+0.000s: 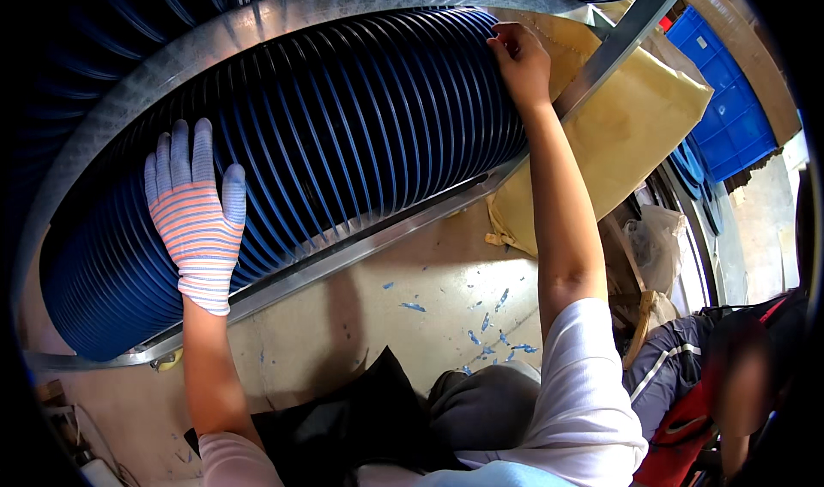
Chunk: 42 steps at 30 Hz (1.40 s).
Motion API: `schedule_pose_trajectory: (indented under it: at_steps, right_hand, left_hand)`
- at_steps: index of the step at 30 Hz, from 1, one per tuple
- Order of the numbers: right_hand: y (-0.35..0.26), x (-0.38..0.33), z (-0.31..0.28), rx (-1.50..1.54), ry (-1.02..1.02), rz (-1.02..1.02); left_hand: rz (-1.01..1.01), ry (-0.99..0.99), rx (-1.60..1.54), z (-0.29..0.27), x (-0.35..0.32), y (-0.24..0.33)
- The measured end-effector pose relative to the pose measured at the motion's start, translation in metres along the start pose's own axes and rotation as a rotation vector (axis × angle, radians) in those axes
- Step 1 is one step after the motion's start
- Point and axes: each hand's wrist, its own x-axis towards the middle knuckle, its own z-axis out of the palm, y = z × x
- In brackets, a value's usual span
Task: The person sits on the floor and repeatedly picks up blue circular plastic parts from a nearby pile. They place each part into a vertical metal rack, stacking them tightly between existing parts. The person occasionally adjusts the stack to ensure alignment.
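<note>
A large ribbed hose (360, 118), dark with blue rings, lies on its side across a metal frame (343, 268). My left hand (197, 204), in a striped knit glove, rests flat on the hose's left part, fingers stretched out and the thumb apart. My right hand (522, 65) is bare and sits by the hose's far right end. Its fingers are curled together in a pinch; what they hold, if anything, is too small or hidden to tell.
Yellowish wrapped packages (627, 127) stand right of the frame, before a blue crate (721, 92). Blue scraps (489, 324) litter the floor. Another person (687, 375) is at the lower right. A curved metal rim (249, 24) arches behind the hose.
</note>
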Motion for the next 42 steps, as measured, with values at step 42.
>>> schedule_pose_trajectory:
  at_steps: [42]
  right_hand:
    - [-0.007,-0.011,0.001,-0.249,-0.051,-0.135]
  left_hand:
    - [0.018,0.002,-0.008,0.002,-0.003,0.0]
